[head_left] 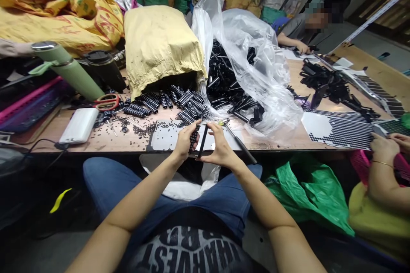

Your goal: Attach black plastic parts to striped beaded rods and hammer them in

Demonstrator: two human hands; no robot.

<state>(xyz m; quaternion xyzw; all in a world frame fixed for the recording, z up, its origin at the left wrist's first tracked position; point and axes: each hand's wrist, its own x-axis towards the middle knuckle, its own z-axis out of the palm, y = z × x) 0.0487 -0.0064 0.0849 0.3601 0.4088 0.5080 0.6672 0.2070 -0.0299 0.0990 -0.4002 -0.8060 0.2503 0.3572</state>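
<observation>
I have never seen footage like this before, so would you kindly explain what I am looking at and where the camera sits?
There is no machine here. The one picture comes from a camera worn on a person's head, looking forward and down, so the two bare forearms reaching out from the bottom are that person's own.

The left hand holds a studded black grip. The right hand holds a thin black stick upright beside it.

On the wooden table lie a pile of similar studded grips spilling from a tan paper sack, a clear plastic bag of black sticks, a small hammer, red-handled scissors, a white power bank and a green bottle.

Other people work nearby: one person's hand shows at the right edge.
</observation>
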